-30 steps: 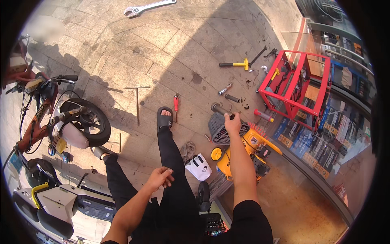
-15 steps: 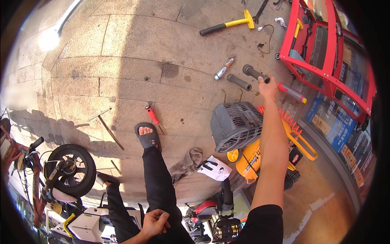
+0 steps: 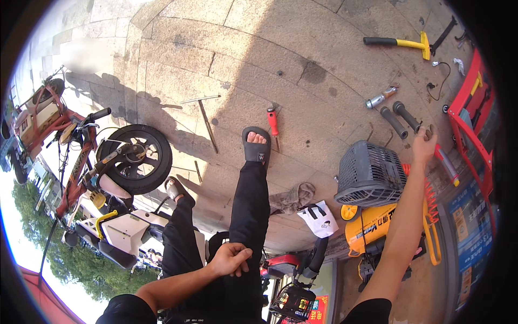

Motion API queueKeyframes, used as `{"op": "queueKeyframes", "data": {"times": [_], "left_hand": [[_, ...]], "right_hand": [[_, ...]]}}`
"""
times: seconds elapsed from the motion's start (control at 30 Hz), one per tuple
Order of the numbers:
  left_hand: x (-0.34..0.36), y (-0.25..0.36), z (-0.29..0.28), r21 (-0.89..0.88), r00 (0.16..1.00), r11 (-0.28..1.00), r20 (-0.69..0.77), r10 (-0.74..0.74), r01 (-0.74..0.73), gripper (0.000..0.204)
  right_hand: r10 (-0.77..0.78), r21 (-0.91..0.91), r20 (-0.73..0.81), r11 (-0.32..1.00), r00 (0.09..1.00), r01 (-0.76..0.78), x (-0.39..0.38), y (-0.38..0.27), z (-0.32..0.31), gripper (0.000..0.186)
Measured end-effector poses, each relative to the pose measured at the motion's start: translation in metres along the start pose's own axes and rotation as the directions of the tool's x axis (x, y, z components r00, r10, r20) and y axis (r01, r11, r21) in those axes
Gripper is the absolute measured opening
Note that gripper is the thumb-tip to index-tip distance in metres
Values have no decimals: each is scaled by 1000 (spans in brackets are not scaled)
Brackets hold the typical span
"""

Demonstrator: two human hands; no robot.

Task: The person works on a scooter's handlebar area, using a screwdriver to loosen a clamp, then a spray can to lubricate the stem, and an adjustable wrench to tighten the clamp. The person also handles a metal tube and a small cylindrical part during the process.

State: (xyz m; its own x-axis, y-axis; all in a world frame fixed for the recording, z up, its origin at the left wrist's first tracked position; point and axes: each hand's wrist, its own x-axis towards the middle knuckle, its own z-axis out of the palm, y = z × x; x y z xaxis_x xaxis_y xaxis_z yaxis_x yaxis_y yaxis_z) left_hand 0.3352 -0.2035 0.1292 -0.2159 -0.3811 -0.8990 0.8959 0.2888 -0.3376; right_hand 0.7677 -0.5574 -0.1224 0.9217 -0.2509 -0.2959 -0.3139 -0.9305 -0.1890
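Note:
My right hand (image 3: 423, 144) is open, its fingers loose and a little apart at the near end of a dark grey grooved cylinder (image 3: 404, 114) lying on the paving. Beside that lie a second dark tube (image 3: 393, 122), a silver tool (image 3: 381, 97) and a red-and-clear tube (image 3: 448, 166) with a yellow end. A grey plastic basket (image 3: 367, 175) stands just below the hand, over a yellow machine (image 3: 372, 224) with a red coiled hose. My left hand (image 3: 232, 259) is closed with curled fingers over my leg, nothing visible in it.
A red-screwdriver (image 3: 272, 121), a T-bar (image 3: 208, 125), a hammer (image 3: 404, 43) and a rag (image 3: 291, 197) lie on the paving (image 3: 194, 38). An orange two-wheeler (image 3: 67, 178) and white scooter (image 3: 124, 235) stand left, a red cart (image 3: 467, 129) right, a white bag (image 3: 319, 217) below.
My right hand has moved with the dark cylinder, which now lies beside the other tube, and its grip has loosened. The view has swung about. My left hand stays curled over my leg.

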Motion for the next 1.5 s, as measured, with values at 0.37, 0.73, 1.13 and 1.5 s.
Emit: {"op": "queueKeyframes", "data": {"times": [0.37, 0.73, 1.13, 1.5], "left_hand": [[15, -33, 29, 15, 980, 981, 37, 195, -196, 40], [-6, -87, -46, -400, 868, 776, -125, 481, -488, 38], [-32, -232, -215, -762, 819, 325, -454, 350, -561, 35], [-110, -268, -308, -483, 468, -30, -861, 200, -875, 39]], "right_hand": [[-144, 441, 545, 887, 826, -137, -295, -95, 13, 34], [-120, 99, 865, 993, 488, 69, -417, -105, -29, 30], [-147, 43, 880, 972, 451, 232, -561, -271, -94, 27], [-131, 51, 925, 973, 358, 224, -660, -302, -113, 25]]}}
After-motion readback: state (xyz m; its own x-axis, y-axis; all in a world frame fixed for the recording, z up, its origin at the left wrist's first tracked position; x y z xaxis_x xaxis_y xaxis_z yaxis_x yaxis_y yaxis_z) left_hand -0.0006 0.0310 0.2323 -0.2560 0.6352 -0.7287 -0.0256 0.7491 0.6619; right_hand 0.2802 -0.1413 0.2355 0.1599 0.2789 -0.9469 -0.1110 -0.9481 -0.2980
